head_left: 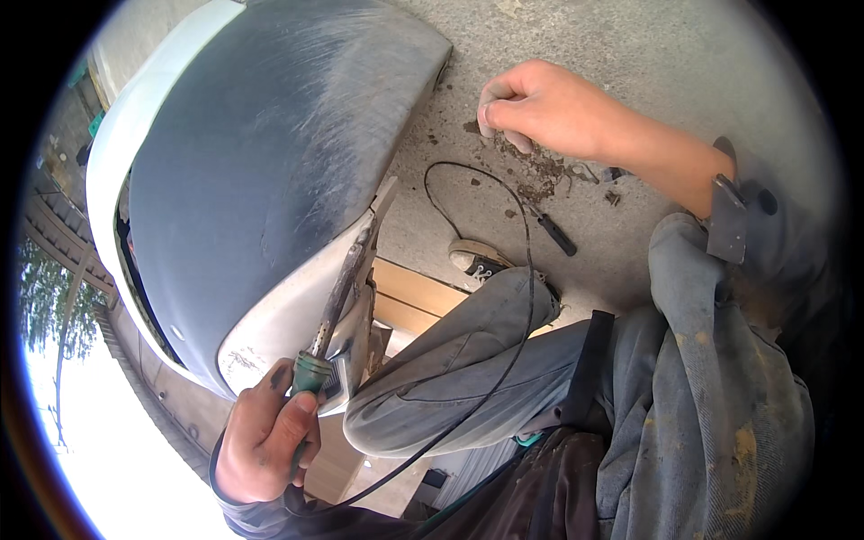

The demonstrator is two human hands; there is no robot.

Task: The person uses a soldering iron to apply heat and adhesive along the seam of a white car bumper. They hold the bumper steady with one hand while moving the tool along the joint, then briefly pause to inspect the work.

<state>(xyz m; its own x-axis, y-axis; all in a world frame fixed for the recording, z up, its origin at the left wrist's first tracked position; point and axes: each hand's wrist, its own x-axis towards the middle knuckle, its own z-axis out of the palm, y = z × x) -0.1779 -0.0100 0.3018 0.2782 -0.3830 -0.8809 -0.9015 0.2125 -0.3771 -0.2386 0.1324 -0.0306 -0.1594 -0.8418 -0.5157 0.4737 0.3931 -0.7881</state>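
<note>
My left hand (pixel 265 441) is closed around the green handle of a soldering iron (pixel 312 371), whose long stained metal shaft points up and away. The shaft lies over the pale lower edge of a large curved panel (pixel 261 153), which looks like a vehicle bumper, dark grey with whitish scuffs. From the handle a black cord (pixel 529 297) loops across my leg to the floor. My right hand (pixel 540 103) hangs at the upper right above crumbled brown debris (pixel 540 175). Its fingers are curled together, and whatever they may hold is hidden.
A black-handled screwdriver (pixel 556 236) lies on the concrete floor (pixel 621 45) beside the cord loop. My bent knee (pixel 450 369) and a dark shoe (pixel 479 259) are close to the panel. Light wooden boards (pixel 414 297) show under its edge.
</note>
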